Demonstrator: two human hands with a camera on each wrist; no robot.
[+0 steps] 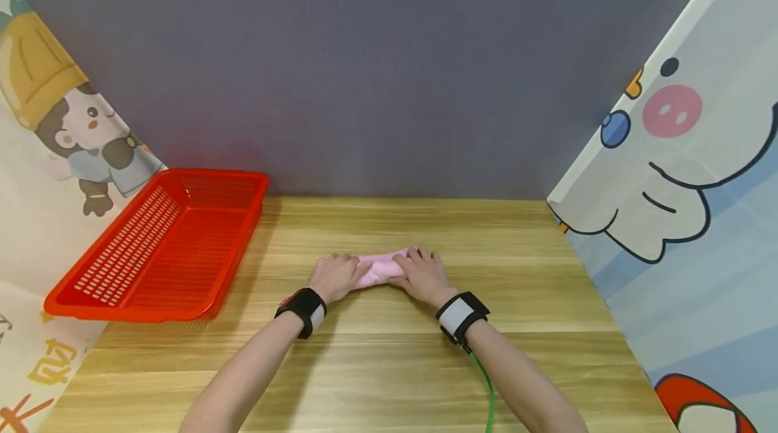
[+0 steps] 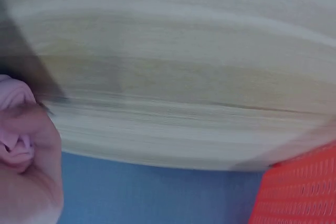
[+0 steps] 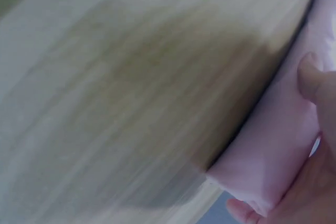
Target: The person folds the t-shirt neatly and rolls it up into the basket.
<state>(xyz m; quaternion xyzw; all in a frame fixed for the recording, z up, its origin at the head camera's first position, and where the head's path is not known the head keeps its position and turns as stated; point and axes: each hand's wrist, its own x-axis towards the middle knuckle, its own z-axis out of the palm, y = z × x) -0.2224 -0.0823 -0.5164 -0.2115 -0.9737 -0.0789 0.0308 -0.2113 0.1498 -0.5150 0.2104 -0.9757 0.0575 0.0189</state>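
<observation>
A pink cloth (image 1: 381, 269), folded into a narrow roll, stretches between both hands over the middle of the wooden table (image 1: 389, 379). My left hand (image 1: 334, 277) grips its left end; in the left wrist view the fingers curl round the bunched cloth (image 2: 14, 95). At the other end my right hand (image 1: 422, 277) holds the roll. Seen from the right wrist, the thumb lies over the smooth side of the cloth (image 3: 262, 156) and the other fingers are on its far side, partly hidden.
A red plastic basket (image 1: 234, 277) with slotted walls stands at the table's left. Behind the table rises a grey panel (image 1: 389, 82). Cartoon-printed sheets hang on the left (image 1: 36, 230) and right (image 1: 729, 217). A green cable (image 1: 491, 392) runs down from the right wristband.
</observation>
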